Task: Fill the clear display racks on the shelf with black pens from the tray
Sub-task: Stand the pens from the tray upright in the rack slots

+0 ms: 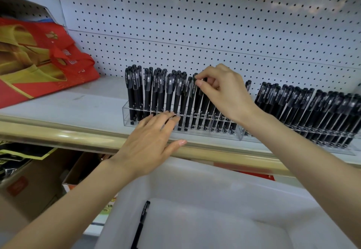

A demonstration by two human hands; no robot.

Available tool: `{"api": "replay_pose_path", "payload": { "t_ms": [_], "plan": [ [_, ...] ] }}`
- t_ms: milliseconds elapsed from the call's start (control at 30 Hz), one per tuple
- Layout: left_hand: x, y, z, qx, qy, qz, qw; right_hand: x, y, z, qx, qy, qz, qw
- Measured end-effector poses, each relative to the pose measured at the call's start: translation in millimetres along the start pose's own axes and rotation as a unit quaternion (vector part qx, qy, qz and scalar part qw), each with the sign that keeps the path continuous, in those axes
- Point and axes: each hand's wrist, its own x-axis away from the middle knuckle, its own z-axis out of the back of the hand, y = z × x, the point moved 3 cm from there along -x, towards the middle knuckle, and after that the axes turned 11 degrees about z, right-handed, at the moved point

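- Black pen is being pinched at its cap between the thumb and forefinger of my right hand, with the other fingers curling loosely behind; the pen is standing nearly upright, its lower end reaching down into the left rack.
- My left hand is lying flat at 7 o'clock from the right one, fingers straight and close together, fingertips touching the rack's front wall, thumb resting on the gold edge of the shelf.
- Other pens are filling that rack's slots on both sides of the pinched one.
- At 3 o'clock a second rack is standing packed with pens.
- At 6 o'clock, below the shelf, the tray is holding a lone pen, lying flat.
- At 9 o'clock red bags are leaning on the shelf; at 12 o'clock I am seeing the pegboard.
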Motion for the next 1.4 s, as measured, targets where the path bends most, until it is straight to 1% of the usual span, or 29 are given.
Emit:
{"api": "replay_pose_path", "payload": {
  "t_ms": [200, 300, 367, 433, 533, 600, 633, 667, 700, 800, 933, 1067, 1167, 1267, 1400],
  "plan": [
    [16.2, 0.8, 1.6, 0.003, -0.037, -0.002, 0.999, 12.2, -12.2, 12.7, -0.004, -0.066, -0.024, 0.998],
    [42.1, 1.5, 1.4, 0.017, -0.08, 0.004, 0.997, 46.3, -29.0, 19.8, -0.076, -0.093, -0.072, 0.99],
    [62.5, 2.2, 4.3, 0.034, -0.102, 0.011, 0.994, 84.2, -42.8, 18.3, -0.126, -0.132, -0.103, 0.978],
    [87.1, 1.5, 6.3, 0.065, -0.119, 0.027, 0.99, 131.6, -55.6, 13.8, -0.163, -0.195, -0.128, 0.959],
    [130.2, 1.4, 8.6, 0.098, -0.124, 0.048, 0.986, 209.5, -70.3, 6.4, -0.182, -0.337, -0.16, 0.91],
    [157.7, 4.3, 9.8, 0.083, -0.125, 0.042, 0.988, 257.8, -76.4, 1.4, -0.183, -0.434, -0.17, 0.865],
    [168.3, 6.3, 9.7, 0.065, -0.122, 0.034, 0.99, 276.7, -77.9, -0.7, -0.182, -0.467, -0.172, 0.848],
    [176.4, 9.0, 10.7, 0.047, -0.12, 0.027, 0.991, 292.4, -78.8, -2.1, -0.185, -0.483, -0.179, 0.837],
    [182.6, 11.9, 11.2, 0.034, -0.117, 0.024, 0.992, 304.6, -80.0, -3.4, -0.193, -0.485, -0.193, 0.831],
    [194.2, 20.6, 10.7, 0.011, -0.109, 0.022, 0.994, 324.7, -83.9, -8.4, -0.233, -0.453, -0.24, 0.826],
    [203.6, 24.1, 6.8, -0.017, -0.105, 0.034, 0.994, 333.2, -88.0, -24.8, -0.25, -0.431, -0.248, 0.831],
    [204.1, 25.4, 7.7, -0.021, -0.107, 0.042, 0.993, 337.4, -95.2, -39.2, -0.291, -0.433, -0.268, 0.81],
    [203.7, 25.3, 8.1, -0.023, -0.107, 0.045, 0.993, 339.0, -100.7, -46.8, -0.299, -0.425, -0.261, 0.813],
    [204.4, 24.0, 7.7, -0.023, -0.106, 0.046, 0.993, 340.6, -101.4, -50.7, -0.316, -0.392, -0.293, 0.813],
    [203.6, 25.2, 8.7, -0.017, -0.106, 0.047, 0.993, 342.1, -100.9, -51.9, -0.328, -0.378, -0.32, 0.805]
  ]
}}
